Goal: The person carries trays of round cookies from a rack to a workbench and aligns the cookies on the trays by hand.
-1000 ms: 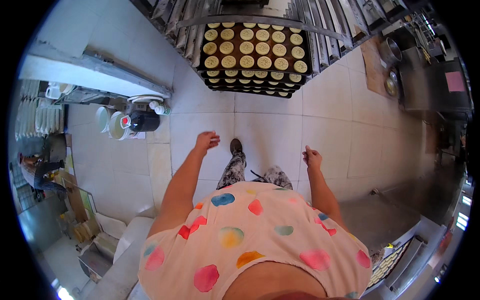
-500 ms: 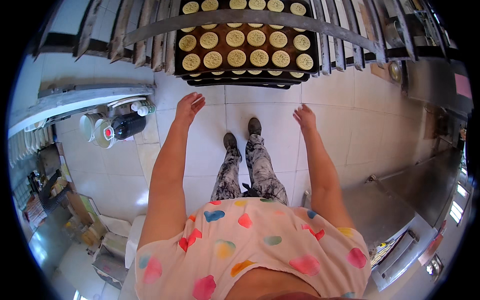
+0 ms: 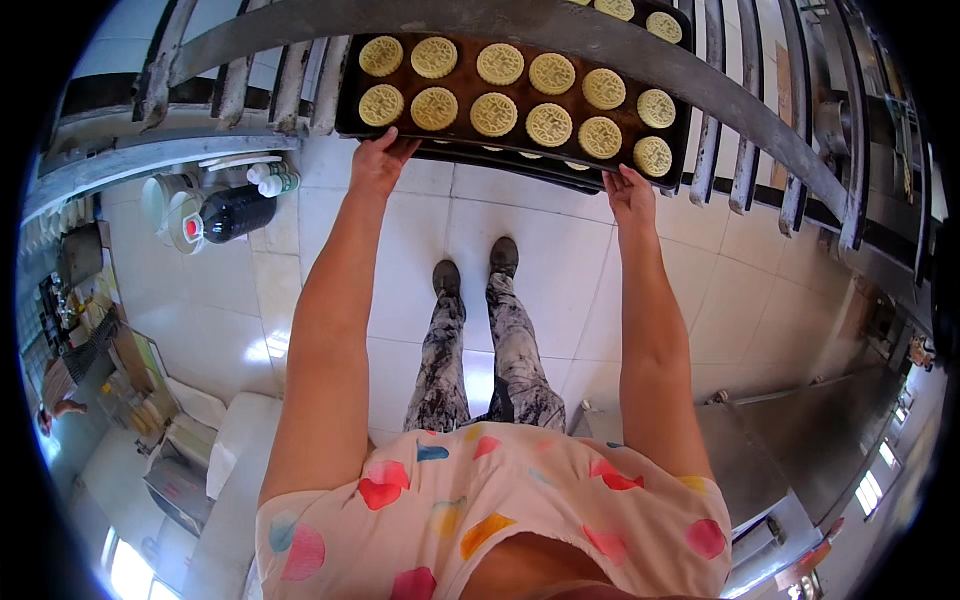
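At the front of the metal rack [image 3: 740, 105], the left hand [image 3: 380, 165] pinches the near edge of the tray [image 3: 467, 85] close to its left corner, and the right hand [image 3: 630, 192] pinches the same edge near the right corner; the fingers beneath the rim are partly hidden. The tray sits in the rack, bearing rows of round, patterned cakes [image 3: 493, 115], with other trays below. Off to the left, a dark jug [image 3: 238, 212] is beside pale buckets [image 3: 185, 215] near the floor [image 3: 540, 220].
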The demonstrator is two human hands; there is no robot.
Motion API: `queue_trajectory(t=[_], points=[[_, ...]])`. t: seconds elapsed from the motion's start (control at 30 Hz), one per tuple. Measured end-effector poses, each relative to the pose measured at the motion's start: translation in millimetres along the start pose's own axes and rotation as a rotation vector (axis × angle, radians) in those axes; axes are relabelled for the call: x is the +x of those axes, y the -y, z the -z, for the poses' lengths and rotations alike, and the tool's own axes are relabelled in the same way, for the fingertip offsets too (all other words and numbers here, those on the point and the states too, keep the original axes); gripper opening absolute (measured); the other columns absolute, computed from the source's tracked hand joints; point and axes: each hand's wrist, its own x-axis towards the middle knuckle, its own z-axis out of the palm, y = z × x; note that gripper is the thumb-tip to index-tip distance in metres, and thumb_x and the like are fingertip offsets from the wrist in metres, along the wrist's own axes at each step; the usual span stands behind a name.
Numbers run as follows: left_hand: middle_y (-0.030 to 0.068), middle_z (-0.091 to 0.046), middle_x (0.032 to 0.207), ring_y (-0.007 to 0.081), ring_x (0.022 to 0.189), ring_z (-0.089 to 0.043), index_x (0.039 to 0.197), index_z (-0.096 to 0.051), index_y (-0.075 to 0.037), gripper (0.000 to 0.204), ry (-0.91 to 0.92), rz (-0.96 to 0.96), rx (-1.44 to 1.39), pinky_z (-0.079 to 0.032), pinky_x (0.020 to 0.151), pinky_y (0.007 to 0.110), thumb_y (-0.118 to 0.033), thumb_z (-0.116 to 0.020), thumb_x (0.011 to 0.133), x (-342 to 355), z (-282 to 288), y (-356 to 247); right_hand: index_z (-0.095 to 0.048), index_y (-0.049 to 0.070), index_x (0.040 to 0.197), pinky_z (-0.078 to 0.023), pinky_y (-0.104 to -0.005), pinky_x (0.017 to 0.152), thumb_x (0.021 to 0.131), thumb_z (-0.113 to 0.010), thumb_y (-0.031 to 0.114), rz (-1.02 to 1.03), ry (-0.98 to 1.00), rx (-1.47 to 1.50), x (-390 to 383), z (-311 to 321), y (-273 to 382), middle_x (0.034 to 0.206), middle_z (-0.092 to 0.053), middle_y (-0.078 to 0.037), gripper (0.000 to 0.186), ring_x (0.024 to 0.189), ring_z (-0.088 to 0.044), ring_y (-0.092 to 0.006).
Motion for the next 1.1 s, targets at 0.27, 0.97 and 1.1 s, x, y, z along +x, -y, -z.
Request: queue_trajectory(t=[0.27,0.97,1.1], points=[[0.0062,-0.051,0.115,0.0235,0.106,-0.05,0.121,-0.042,-0.008,0.043,0.068,-0.001,-0.004,-0.04,0.098,0.046,0.004,-0.054,0.082,-56,50,19,-0.056,0.005,0.088,-0.046,-0.0381,0.088,0.078,-0.061,-0.003,-0.013,0.029,0.002,-71,34,-16,0.088,-0.061,-0.004,0.014,0.086,-0.058,-0.0176],[0.0187,-0.058,0.099,0.0248,0.088,-0.05,0.1,-0.059,0.009,0.08,-0.49,-0.238,1.15,-0.038,0.083,0.033,-0.067,-0.048,0.078,-43,47,-59,-0.05,-0.006,0.12,-0.034,-0.031,0.095,0.087,-0.044,0.055,0.461,-0.37,-1.066,-44,64,53,0.119,-0.054,-0.017,0.07,0.107,-0.05,-0.0282],[0.0142,-0.048,0.069,0.0222,0.068,-0.04,0.074,-0.056,0.01,0.078,-0.543,-0.291,1.172,-0.038,0.069,0.036,-0.067,-0.044,0.081,-99,57,-40,-0.06,-0.011,0.086,-0.039,-0.0406,0.075,0.086,-0.038,0.06,0.305,-0.514,-1.16,-77,88,60,0.082,-0.06,-0.023,0.074,0.077,-0.052,-0.03]])
